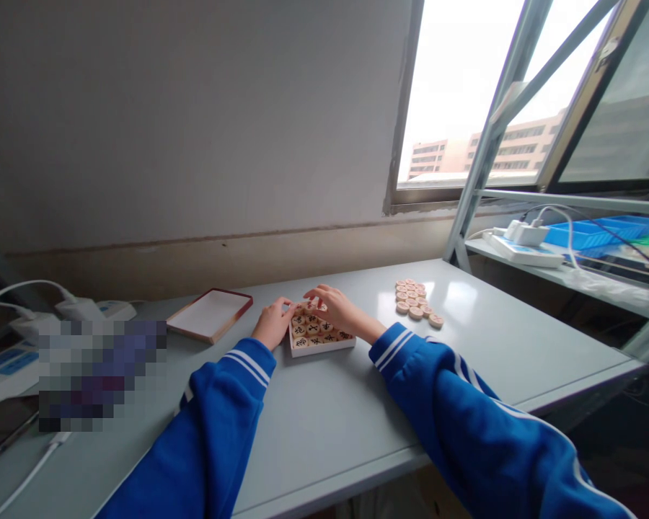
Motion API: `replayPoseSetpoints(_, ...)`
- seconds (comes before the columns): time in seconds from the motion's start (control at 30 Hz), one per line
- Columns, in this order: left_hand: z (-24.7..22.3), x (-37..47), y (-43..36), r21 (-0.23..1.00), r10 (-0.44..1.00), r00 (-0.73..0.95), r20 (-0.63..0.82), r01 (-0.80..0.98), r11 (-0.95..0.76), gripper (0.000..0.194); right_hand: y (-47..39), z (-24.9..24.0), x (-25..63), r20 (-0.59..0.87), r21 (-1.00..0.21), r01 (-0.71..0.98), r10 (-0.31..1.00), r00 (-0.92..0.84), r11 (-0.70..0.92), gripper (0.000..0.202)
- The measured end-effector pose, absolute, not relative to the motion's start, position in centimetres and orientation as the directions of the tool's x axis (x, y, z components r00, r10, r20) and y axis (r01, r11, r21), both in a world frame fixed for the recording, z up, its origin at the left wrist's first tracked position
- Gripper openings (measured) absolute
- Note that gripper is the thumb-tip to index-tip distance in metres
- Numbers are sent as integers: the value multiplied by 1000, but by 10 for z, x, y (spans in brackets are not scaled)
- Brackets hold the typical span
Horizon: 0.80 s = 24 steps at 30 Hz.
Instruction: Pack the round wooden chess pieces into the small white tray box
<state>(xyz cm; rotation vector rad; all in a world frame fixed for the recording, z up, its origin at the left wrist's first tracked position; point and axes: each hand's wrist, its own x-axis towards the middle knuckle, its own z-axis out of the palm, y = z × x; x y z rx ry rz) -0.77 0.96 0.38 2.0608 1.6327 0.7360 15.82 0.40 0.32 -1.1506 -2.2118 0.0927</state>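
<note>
Shallow white-walled square box [324, 348] sits mid-table, between the two hands, packed with rows of round pale wooden pieces [312, 329]; near rows carry black characters, far row shows some red. Left hand [273, 322] is at the box's left side, fingertips at the far-left corner; thumb and fingers look close together, can't tell if they pinch a piece or just the rim. Right hand [338, 310] arches over the far-right part of the box, fingers bent down toward the far row and near the left fingertips; can't tell if it has a piece, contact too small to read. Loose cluster of round pale wooden pieces with reddish marks [411, 298] lies right of the box, well apart, on the smooth grey tabletop [324, 411]; one sits at the cluster's near-right end. Shallow rectangular lid, white inside with reddish-brown edges [208, 315], lies inside-up to the left, near the wall. White power strip [530, 250] and blue plastic tray [578, 234] on the grey shelf at far right.
</note>
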Motion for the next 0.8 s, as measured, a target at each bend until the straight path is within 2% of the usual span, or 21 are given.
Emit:
replayPoseSetpoints(0.53, 6, -8, 7, 583, 963, 204, 175, 767, -268, 27, 5, 3, 159, 490, -394, 691, 774, -400, 606, 22)
replayPoseSetpoints(0.63, 6, -9, 7, 591, 963, 204, 176, 760, -269, 28, 4, 10, 166, 481, -359, 731, 786, -387, 580, 24)
replayPoseSetpoints(0.7, 5, -9, 8, 598, 965, 197, 174, 757, -263, 28, 3, 17, 178, 472, -277, 820, 814, -337, 500, 24)
replayPoseSetpoints(0.8, 4, -8, 8, 597, 968, 189, 167, 761, -252, 27, -3, 29, 205, 443, -142, 964, 885, -142, 226, 22)
